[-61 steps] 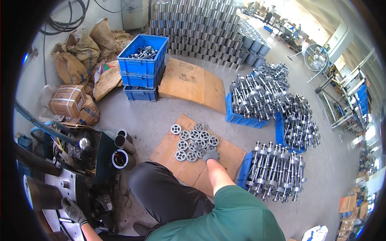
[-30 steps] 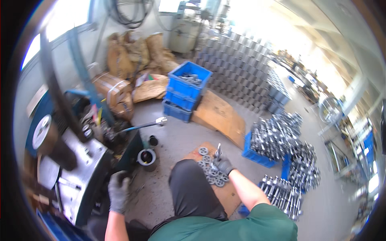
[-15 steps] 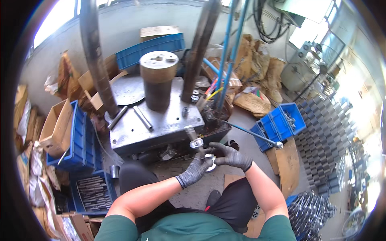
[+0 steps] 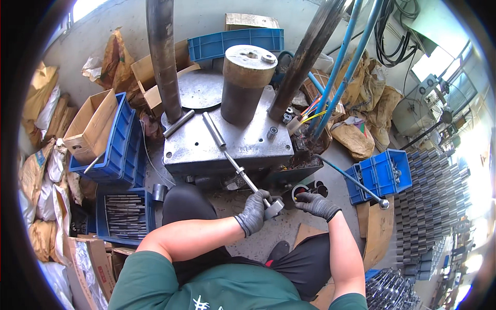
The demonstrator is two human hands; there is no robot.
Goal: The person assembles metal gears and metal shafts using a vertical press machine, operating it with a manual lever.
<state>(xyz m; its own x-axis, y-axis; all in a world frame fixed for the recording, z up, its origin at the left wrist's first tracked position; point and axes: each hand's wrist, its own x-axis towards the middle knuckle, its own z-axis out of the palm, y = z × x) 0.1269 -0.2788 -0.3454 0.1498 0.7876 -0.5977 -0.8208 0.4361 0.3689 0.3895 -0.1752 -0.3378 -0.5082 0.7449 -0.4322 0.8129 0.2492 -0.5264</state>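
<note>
My left hand (image 4: 254, 212), in a dark grey glove, is closed around a long steel rod (image 4: 248, 181). A thick block-shaped end (image 4: 274, 208) of the rod lies beside the fingers, and its thin far end slants up to the edge of the press table. My right hand (image 4: 319, 205), gloved too, has its fingers stretched out at the rim of a round cup (image 4: 299, 189) with dark and red contents. I see no object in that hand, though its fingertips are partly hidden. Two short metal tubes, a nearer one (image 4: 214, 130) and a left one (image 4: 179, 123), lie on the table.
The steel press table (image 4: 243, 147) carries a thick cylinder (image 4: 243, 98) between two columns. A blue crate of rods (image 4: 126, 240) stands at left. Blue part bins (image 4: 380, 173) and stacked dark tubes (image 4: 434, 206) are at right. A ball-ended lever (image 4: 356, 182) juts toward the bins.
The view has shifted, so the scene sits farther right. My hands have moved apart: the left tilts the rod toward the table, while the right has left it for the cup.
</note>
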